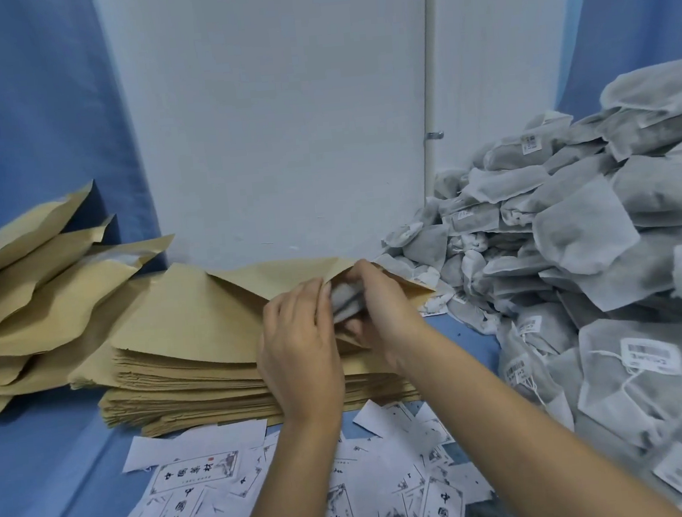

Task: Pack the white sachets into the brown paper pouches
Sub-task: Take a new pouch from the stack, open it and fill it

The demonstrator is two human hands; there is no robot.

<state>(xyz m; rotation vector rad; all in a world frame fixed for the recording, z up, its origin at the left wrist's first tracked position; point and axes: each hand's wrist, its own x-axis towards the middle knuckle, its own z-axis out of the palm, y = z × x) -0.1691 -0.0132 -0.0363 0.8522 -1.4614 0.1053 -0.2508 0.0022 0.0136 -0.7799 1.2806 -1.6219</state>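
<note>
The top pouch [250,282] of the flat stack [185,379] is opened with its mouth turned toward the heap of sachets [585,245], so that each sachet need be carried only a short way. The near lip of the mouth is pinched and lifted by the left hand [297,344]; the opening is thereby held spread. One sachet [347,299] is grasped by the right hand [385,308], with fingers curled round it, and is located at the mouth of the pouch, between the two hands. How far it is inside cannot be told. The step in hand is judged to be insertion. The pouch is supported by the stack beneath it, which serves as a firm base for pushing. Bulging pouches [32,285], apparently filled, are piled to the left, well apart from the heap, so that finished and unfinished goods are separated. Printed slips [193,473] are scattered on the blue cloth [40,470] in front of the stack
</note>
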